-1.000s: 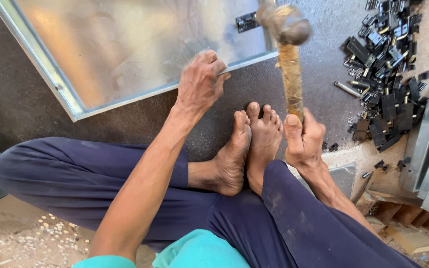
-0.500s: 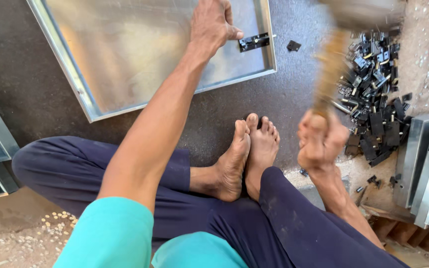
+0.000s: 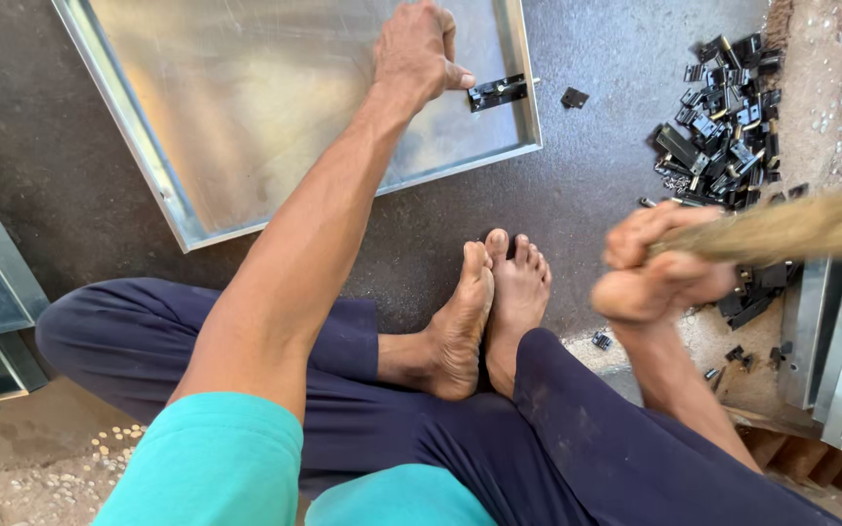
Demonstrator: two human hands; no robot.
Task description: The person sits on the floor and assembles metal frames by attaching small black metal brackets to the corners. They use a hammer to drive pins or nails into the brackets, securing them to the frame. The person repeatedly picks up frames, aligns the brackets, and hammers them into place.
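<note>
Hammer handle (image 3: 791, 226) swung flat; left hand (image 3: 419, 51) pins latch (image 3: 497, 92) at panel edge (image 3: 523, 73).

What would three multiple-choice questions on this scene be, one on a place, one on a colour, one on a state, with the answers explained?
1. Where does the small black metal hinge piece sit?
A. On the shallow shiny sheet-metal tray, near its right rim
B. In the pile of black metal parts
C. Between the feet

2. What colour is the shirt sleeve?
A. Red
B. Turquoise
C. White

3. What is the state of the right hand?
A. Open and flat on the floor
B. Resting on a knee
C. Closed around a wooden handle

Answers:
1 A, the hinge piece lies on the tray by the rim, with the left hand touching it.
2 B, the sleeve is turquoise above dark blue trousers.
3 C, the fingers wrap the blurred handle, which runs off to the right.
</note>
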